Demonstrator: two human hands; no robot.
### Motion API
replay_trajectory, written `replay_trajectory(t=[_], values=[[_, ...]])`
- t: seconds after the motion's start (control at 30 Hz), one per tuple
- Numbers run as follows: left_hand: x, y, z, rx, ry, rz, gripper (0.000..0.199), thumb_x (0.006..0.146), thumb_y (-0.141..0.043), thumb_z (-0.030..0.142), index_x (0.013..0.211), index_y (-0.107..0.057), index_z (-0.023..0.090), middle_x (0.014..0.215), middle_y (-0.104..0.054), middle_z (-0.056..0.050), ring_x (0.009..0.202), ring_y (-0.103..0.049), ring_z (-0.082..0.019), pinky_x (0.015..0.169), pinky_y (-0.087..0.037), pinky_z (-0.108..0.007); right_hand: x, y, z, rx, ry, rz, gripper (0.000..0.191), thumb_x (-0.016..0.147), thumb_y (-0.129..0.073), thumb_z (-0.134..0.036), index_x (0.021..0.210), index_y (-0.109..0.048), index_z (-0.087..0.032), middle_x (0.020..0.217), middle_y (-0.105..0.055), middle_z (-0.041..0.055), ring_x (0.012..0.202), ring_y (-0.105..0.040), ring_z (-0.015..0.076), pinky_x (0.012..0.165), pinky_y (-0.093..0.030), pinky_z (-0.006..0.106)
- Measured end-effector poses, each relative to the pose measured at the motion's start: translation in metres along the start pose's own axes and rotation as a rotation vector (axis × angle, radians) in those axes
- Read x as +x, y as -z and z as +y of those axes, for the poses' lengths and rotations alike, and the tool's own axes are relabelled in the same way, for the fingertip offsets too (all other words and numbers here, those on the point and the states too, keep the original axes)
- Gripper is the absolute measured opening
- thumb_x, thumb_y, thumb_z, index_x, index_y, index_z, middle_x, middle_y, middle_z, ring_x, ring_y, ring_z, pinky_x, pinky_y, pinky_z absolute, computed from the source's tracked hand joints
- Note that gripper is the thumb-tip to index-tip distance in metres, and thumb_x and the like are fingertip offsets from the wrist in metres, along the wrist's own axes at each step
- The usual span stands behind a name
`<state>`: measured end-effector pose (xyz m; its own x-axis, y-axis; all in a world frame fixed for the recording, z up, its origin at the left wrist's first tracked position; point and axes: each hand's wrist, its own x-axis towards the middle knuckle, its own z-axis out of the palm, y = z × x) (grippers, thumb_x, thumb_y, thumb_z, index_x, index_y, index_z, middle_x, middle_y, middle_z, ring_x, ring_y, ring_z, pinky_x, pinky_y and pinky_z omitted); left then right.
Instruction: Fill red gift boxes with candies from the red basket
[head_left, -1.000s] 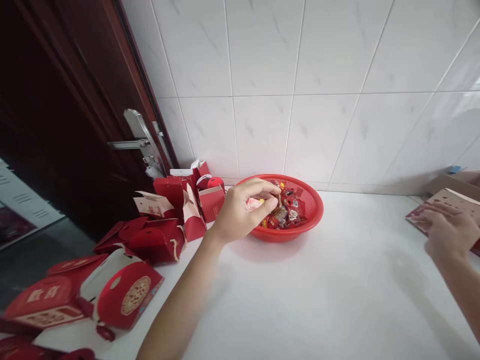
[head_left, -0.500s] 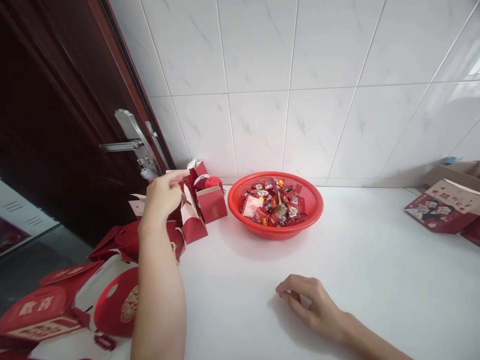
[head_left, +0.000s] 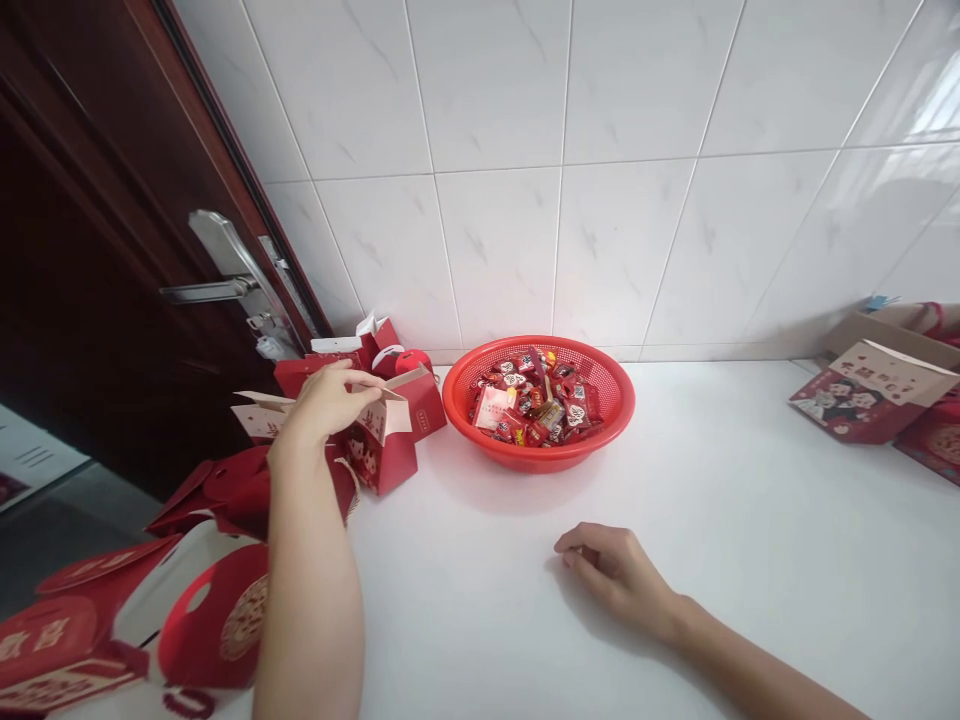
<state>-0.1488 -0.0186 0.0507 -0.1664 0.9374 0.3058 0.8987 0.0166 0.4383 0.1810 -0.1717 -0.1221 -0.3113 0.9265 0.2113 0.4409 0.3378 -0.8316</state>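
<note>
Left of the red basket [head_left: 538,462], our left hand [head_left: 330,398] seems to pinch the top edge of a small gift box [head_left: 394,462], upright among other boxes [head_left: 217,490]. Nearer us than the basket, our right hand [head_left: 619,570] has its fingertips drawn together, apparently empty. We judge the box's setting-down nearly done, with only its release left.

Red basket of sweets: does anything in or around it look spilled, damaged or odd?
Nothing stands out. The wrapped sweets lie inside the red basket, none seen loose on the white tabletop; the basket looks unbroken. The box at the left hand looks intact too.
</note>
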Motion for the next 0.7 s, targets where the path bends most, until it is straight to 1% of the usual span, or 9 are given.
replay_trajectory(t=[0.07, 0.1, 0.13, 0.23, 0.3, 0.37, 0.47, 0.57, 0.7], values=[[-0.005, 0.005, 0.008, -0.009, -0.023, -0.05, 0.013, 0.076, -0.069, 0.028, 0.08, -0.081, 0.025, 0.133, -0.069, -0.007, 0.133, -0.054, -0.039, 0.111, -0.041, -0.05, -0.001, 0.001, 0.001, -0.01, 0.008, -0.002, 0.023, 0.092, -0.047, -0.023, 0.094, -0.07, -0.019, 0.075, -0.068, 0.004, 0.063, -0.058, 0.0149, 0.061, -0.046, 0.026], [-0.008, 0.008, 0.013, -0.027, -0.038, -0.097, 0.013, 0.076, -0.069, 0.03, 0.079, -0.081, 0.026, 0.134, -0.069, -0.005, 0.132, -0.054, -0.038, 0.112, -0.041, -0.049, -0.001, 0.001, 0.002, -0.013, 0.008, -0.002, 0.023, 0.092, -0.047, -0.023, 0.094, -0.07, -0.019, 0.075, -0.068, 0.0038, 0.063, -0.058, 0.0148, 0.06, -0.046, 0.026], [-0.011, 0.011, 0.017, -0.051, -0.061, -0.15, 0.014, 0.075, -0.068, 0.032, 0.078, -0.08, 0.026, 0.129, -0.071, -0.004, 0.128, -0.058, -0.037, 0.109, -0.043, -0.046, -0.001, 0.001, 0.002, -0.014, 0.007, -0.002, 0.023, 0.092, -0.047, -0.022, 0.094, -0.07, -0.019, 0.075, -0.068, 0.0037, 0.063, -0.057, 0.0147, 0.06, -0.046, 0.026], [-0.022, 0.019, 0.03, -0.12, -0.148, -0.351, 0.021, 0.074, -0.066, 0.04, 0.079, -0.079, 0.026, 0.104, -0.078, -0.002, 0.102, -0.069, -0.03, 0.088, -0.053, -0.035, -0.001, 0.001, 0.003, -0.009, 0.004, 0.004, 0.023, 0.091, -0.047, -0.022, 0.094, -0.07, -0.019, 0.075, -0.068, 0.0036, 0.062, -0.057, 0.0144, 0.06, -0.045, 0.026], [-0.03, 0.02, 0.04, -0.129, -0.23, -0.432, 0.026, 0.074, -0.063, 0.045, 0.081, -0.079, 0.025, 0.093, -0.078, -0.001, 0.088, -0.069, -0.027, 0.076, -0.053, -0.032, -0.001, 0.001, 0.002, -0.008, 0.007, 0.009, 0.023, 0.091, -0.047, -0.022, 0.094, -0.07, -0.019, 0.074, -0.068, 0.0036, 0.062, -0.057, 0.0143, 0.059, -0.045, 0.026], [-0.039, 0.018, 0.053, -0.132, -0.34, -0.449, 0.029, 0.077, -0.061, 0.047, 0.084, -0.079, 0.026, 0.092, -0.078, -0.001, 0.084, -0.068, -0.024, 0.072, -0.052, -0.031, -0.001, 0.001, 0.001, -0.009, 0.009, 0.016, 0.023, 0.091, -0.048, -0.021, 0.094, -0.07, -0.019, 0.075, -0.068, 0.0036, 0.062, -0.057, 0.0141, 0.059, -0.045, 0.026], [-0.053, 0.01, 0.076, -0.141, -0.488, -0.466, 0.028, 0.082, -0.057, 0.044, 0.086, -0.079, 0.026, 0.093, -0.078, 0.0, 0.087, -0.068, -0.023, 0.073, -0.051, -0.029, 0.001, 0.002, 0.001, -0.006, 0.014, 0.029, 0.022, 0.09, -0.048, -0.02, 0.093, -0.07, -0.019, 0.076, -0.07, 0.0035, 0.062, -0.058, 0.0139, 0.059, -0.045, 0.025], [-0.068, 0.001, 0.097, -0.127, -0.575, -0.477, 0.028, 0.087, -0.054, 0.039, 0.086, -0.078, 0.025, 0.092, -0.077, 0.0, 0.088, -0.068, -0.022, 0.075, -0.05, -0.028, 0.002, 0.002, 0.002, 0.007, 0.027, 0.043, 0.022, 0.088, -0.049, -0.018, 0.092, -0.07, -0.019, 0.077, -0.071, 0.0032, 0.063, -0.058, 0.0137, 0.059, -0.045, 0.025], [-0.084, -0.007, 0.115, -0.09, -0.659, -0.566, 0.028, 0.089, -0.05, 0.03, 0.09, -0.078, 0.025, 0.086, -0.075, 0.0, 0.076, -0.066, -0.019, 0.065, -0.046, -0.027, 0.002, 0.002, 0.003, 0.047, 0.041, 0.049, 0.026, 0.088, -0.047, -0.015, 0.093, -0.072, -0.02, 0.082, -0.073, 0.0031, 0.066, -0.06, 0.0137, 0.062, -0.046, 0.025]])
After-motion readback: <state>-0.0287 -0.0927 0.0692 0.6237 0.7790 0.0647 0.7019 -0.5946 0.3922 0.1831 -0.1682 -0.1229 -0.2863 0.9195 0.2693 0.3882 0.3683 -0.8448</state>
